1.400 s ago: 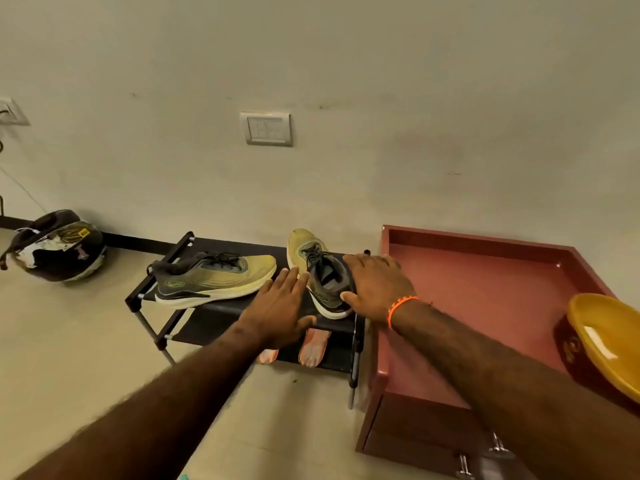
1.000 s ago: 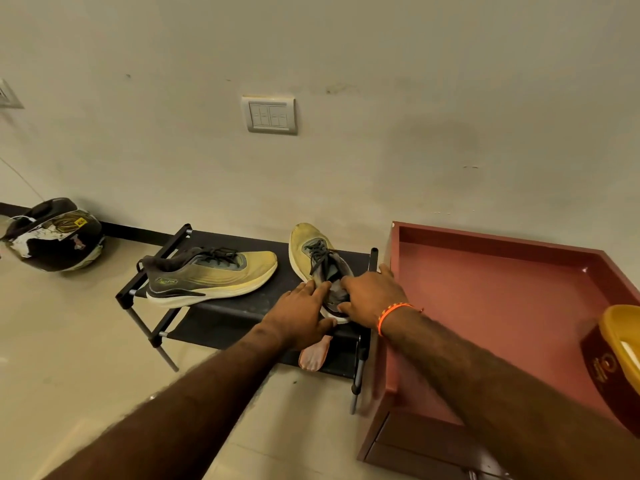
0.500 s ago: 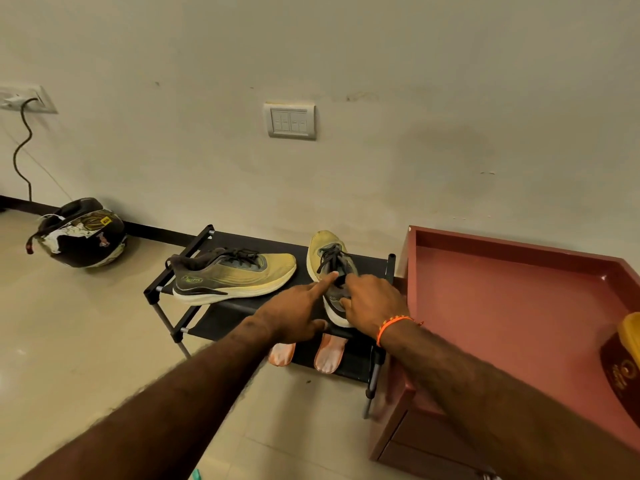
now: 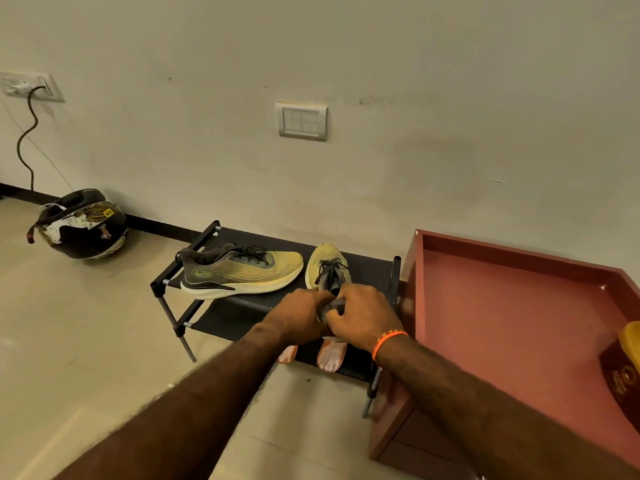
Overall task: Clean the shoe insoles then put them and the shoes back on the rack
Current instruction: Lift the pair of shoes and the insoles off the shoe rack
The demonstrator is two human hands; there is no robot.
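A black two-tier shoe rack (image 4: 194, 249) stands against the wall. On its top shelf a yellow-and-grey shoe (image 4: 239, 270) lies sideways, toe to the right. A second yellow shoe (image 4: 323, 263) points toward the wall at the shelf's right end. My left hand (image 4: 299, 315) and my right hand (image 4: 363, 315) both grip the heel opening of this second shoe, which hides most of the heel. Two orange insoles (image 4: 330, 355) stick out from the lower shelf below my hands.
A red wooden cabinet (image 4: 512, 306) with a raised rim stands right beside the rack. A yellow-lidded container (image 4: 623, 368) sits at its right edge. A helmet (image 4: 81, 225) lies on the tiled floor at left, under a plugged wall socket (image 4: 29, 86).
My hands have closed together on the heel of the right shoe; earlier the left hand lay flat and pointing beside it. The camera view has shifted right and back.
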